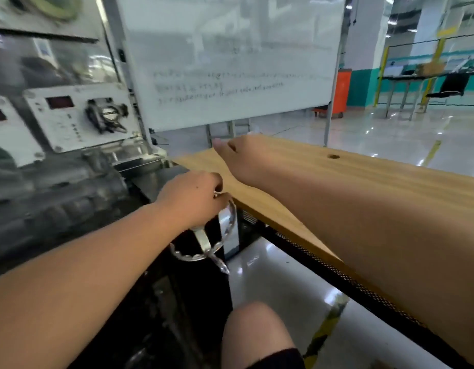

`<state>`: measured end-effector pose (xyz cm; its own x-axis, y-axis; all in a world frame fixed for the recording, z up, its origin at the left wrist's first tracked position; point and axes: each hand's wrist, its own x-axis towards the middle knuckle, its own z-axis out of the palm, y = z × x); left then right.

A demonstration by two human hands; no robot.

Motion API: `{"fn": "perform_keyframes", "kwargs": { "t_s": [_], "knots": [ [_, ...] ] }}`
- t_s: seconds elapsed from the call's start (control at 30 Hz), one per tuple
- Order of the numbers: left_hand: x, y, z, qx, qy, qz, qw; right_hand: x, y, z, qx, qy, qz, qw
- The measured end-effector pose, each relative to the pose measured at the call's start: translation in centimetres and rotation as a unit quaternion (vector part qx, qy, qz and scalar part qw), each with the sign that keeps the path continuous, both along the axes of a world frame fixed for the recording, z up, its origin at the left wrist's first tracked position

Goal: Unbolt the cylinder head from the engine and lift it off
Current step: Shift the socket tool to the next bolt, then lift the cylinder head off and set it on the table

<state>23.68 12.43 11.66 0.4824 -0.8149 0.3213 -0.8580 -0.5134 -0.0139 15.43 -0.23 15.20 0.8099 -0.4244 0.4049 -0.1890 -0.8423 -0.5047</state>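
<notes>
While left hand (193, 198) grips the wrench (204, 242), right hand (244, 155) lies open on wooden bench (363, 187); carry it level to the engine (57, 195).

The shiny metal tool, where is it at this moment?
In the head view the metal tool hangs low in the middle, gripped by the left hand, between the dark engine on the left and the wooden table on the right.

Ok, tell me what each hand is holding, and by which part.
Left hand grips a shiny metal tool by its upper end. Right hand holds nothing.
</notes>
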Motion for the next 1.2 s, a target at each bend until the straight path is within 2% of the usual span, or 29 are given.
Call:
{"fn": "perform_keyframes", "kwargs": {
  "t_s": [0.17,0.3,0.37,0.47,0.57,0.67,0.7,0.77,0.83,0.87,0.93,1.03,1.1,1.2],
  "knots": [
    [7.6,14.2,4.3,0.011,-0.068,0.156,0.985,7.9,9.7,3.3,-0.003,-0.02,0.121,0.992],
    [10.9,27.5,6.9,0.023,-0.108,0.306,0.946,12.6,16.1,4.3,0.033,-0.022,0.209,0.977],
    [11.3,33.8,7.6,0.021,-0.13,0.368,0.921,14.6,18.1,4.1,0.02,0.012,0.219,0.975],
    [11.4,42.1,8.1,-0.009,-0.134,0.459,0.878,17.1,19.3,2.8,-0.002,0.038,0.183,0.982],
    [11.7,48.3,7.7,-0.142,-0.08,0.515,0.842,18.0,18.9,0.7,-0.042,0.058,0.126,0.99],
    [12.5,51.0,6.1,-0.296,0.026,0.517,0.803,18.3,19.0,-1.0,-0.078,0.013,0.097,0.992],
    [13.0,51.2,5.4,-0.361,0.085,0.503,0.781,18.4,19.1,-1.3,-0.074,0.0,0.092,0.993],
    [13.9,50.7,4.1,-0.486,0.212,0.458,0.713,18.7,18.8,-1.7,-0.057,-0.005,0.069,0.996],
    [14.9,50.0,3.0,-0.55,0.315,0.415,0.653,19.1,18.0,-2.2,0.008,0.0,0.064,0.998],
    [15.3,49.6,2.6,-0.561,0.355,0.393,0.636,19.3,17.6,-2.5,0.066,-0.005,0.072,0.995],
    [15.7,48.9,2.2,-0.562,0.402,0.358,0.628,19.6,16.7,-3.2,0.224,-0.028,0.082,0.971],
    [16.4,48.8,2.0,-0.578,0.416,0.341,0.614,19.6,16.2,-3.9,0.439,-0.033,0.081,0.894],
    [16.8,48.9,1.8,-0.594,0.412,0.341,0.6,19.8,16.1,-4.2,0.515,-0.031,0.092,0.852],
    [17.8,48.9,1.5,-0.595,0.387,0.362,0.604,20.0,16.3,-4.5,0.588,-0.05,0.086,0.803]
  ]
}}
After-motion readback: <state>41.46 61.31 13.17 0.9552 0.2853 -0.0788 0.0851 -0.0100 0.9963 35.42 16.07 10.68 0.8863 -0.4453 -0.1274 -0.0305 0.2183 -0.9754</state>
